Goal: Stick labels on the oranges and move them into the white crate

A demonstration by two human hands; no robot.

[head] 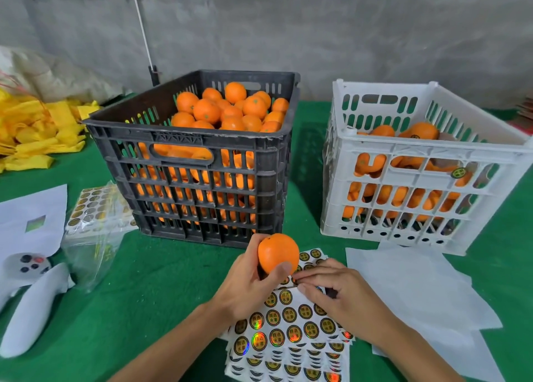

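My left hand (248,283) grips one orange (276,252) just above the label sheets (291,332), which lie stacked on the green table near me. My right hand (334,292) rests on the top sheet, fingertips pinched at a round gold-and-black label beside the orange; whether a label is lifted is hidden. The black crate (199,185) stands in the middle, piled high with oranges (227,107). The white crate (409,203) stands to the right, partly filled with oranges, some showing labels.
Blank backing papers (415,289) lie right of the label sheets. A plastic bag with more label sheets (95,214) sits left of the black crate. White paper (31,220), a white controller (28,304) and yellow wrappers (34,133) lie on the left.
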